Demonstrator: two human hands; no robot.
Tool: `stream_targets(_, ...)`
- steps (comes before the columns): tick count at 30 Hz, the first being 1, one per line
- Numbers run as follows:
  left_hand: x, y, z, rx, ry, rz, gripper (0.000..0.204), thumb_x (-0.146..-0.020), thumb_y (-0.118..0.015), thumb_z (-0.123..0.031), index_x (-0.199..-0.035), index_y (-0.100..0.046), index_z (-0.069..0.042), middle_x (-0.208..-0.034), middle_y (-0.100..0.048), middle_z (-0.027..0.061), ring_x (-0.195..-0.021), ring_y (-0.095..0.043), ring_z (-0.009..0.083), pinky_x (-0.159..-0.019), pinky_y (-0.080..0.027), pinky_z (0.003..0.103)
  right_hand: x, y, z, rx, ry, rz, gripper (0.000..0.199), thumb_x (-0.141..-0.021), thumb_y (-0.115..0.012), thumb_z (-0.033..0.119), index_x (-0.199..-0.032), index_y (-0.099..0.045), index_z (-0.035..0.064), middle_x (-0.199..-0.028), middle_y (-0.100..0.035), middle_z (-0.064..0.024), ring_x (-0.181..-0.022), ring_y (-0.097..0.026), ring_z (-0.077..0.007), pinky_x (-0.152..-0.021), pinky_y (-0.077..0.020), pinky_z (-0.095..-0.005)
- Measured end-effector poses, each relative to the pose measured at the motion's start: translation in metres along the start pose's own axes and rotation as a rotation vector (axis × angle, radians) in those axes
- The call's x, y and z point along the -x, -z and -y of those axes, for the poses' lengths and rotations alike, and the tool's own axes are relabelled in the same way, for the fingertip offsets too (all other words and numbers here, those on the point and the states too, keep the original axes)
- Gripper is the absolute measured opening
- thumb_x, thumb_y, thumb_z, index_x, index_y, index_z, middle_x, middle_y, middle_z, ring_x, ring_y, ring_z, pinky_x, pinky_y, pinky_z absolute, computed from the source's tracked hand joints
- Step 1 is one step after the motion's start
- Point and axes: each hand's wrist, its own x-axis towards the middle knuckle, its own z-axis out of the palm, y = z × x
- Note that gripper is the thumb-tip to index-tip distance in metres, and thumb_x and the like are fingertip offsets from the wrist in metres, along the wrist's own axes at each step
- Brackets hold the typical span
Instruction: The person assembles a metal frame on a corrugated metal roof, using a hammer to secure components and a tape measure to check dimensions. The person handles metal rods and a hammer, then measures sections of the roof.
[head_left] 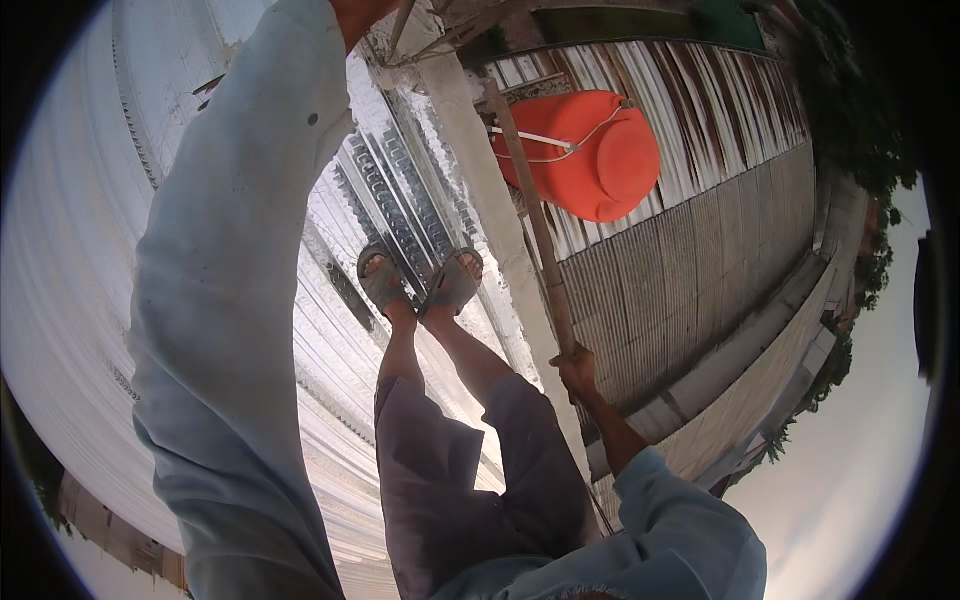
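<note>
My right hand (pixel 575 372) is closed around a long wooden pole (pixel 540 225), low down on its length. The pole slants up and away, passing in front of an orange water tank (pixel 625 155). My left arm, in a pale blue sleeve, stretches forward to the top edge. Of my left hand (pixel 360 15) only a part near the wrist shows; its fingers are out of the picture. Thin bars (pixel 402 25) cross close beside it.
My sandalled feet (pixel 450 283) stand on a pale corrugated metal roof (pixel 90 280). A concrete wall top (pixel 490 190) runs along its right edge. Beyond it lie a rusty corrugated roof (pixel 700 110) and a grey one (pixel 690 260), lower down. Trees (pixel 860 130) stand at the far right.
</note>
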Motion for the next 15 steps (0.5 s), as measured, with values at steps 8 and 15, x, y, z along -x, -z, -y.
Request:
stream_targets(8,-0.004,0.017,-0.011,-0.419,-0.213,0.118,0.035,-0.107,-0.033,-0.037,-0.108,-0.047,-0.005,-0.062,-0.036,0.0008,-0.054,-0.036,0.015,-0.054,-0.035,0.03,-0.028,-0.03,0.017,-0.142,0.242,-0.138,0.019,-0.072,-0.071,0.012,-0.076,-0.056,0.0013,-0.055,-0.053,-0.0034,-0.043,-0.05,-0.0111,-0.039,-0.0401,-0.0305)
stream_targets(15,0.0,0.004,0.005,-0.664,-0.387,-0.062,0.039,-0.105,-0.038,-0.04,-0.116,-0.049,-0.004,-0.063,-0.042,0.0019,-0.053,-0.041,0.017,-0.053,-0.035,0.034,-0.033,-0.032,0.045,-0.131,0.123,-0.102,0.032,-0.063,-0.074,0.018,-0.084,-0.066,-0.0052,-0.067,-0.063,-0.0141,-0.064,-0.063,-0.025,-0.062,-0.0476,-0.0408)
